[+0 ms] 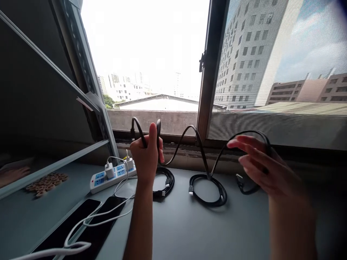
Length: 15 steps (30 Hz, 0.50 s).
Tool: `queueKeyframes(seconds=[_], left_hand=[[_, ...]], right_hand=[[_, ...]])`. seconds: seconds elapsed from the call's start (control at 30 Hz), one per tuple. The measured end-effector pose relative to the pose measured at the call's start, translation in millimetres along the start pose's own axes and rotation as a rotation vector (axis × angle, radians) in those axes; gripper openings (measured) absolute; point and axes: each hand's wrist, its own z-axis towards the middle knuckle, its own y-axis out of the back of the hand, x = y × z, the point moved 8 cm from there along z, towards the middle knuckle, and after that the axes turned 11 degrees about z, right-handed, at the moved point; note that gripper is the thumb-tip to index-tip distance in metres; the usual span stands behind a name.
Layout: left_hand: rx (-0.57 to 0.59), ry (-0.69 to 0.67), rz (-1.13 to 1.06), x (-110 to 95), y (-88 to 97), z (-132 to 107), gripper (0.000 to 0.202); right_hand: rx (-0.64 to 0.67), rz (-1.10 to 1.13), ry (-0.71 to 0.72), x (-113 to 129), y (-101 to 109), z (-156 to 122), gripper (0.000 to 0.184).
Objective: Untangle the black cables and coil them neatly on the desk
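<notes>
A long black cable hangs in loose waves between my two hands above the desk. My left hand is closed around it with the thumb up, and one end with a dark connector sticks out to the left. On the right, my right hand has its fingers stretched leftward, slightly blurred, with the cable bending over and running between fingers and palm. Just below that hand is a plug end on a short black curve; whether it hangs or rests on the desk I cannot tell.
Two coiled black USB cables, one coil partly behind my left arm and another coil, lie on the desk. Left are a power strip, white cords, dark phone-like slabs, brown pieces and a metal rack.
</notes>
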Motion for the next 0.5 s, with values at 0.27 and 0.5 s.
queueKeyframes(seconds=[0.27,0.5], left_hand=[[0.297,-0.159,0.138,-37.9,-36.2,-41.2,0.055],[0.595,-0.196,0.212,-43.5,-64.9,-70.9,0.046]], right_hand=[[0.025,-0.07,0.03,-13.5,-7.9,17.3,0.049],[0.192,0.01,-0.041,6.2,-26.3,-4.6,0.055]])
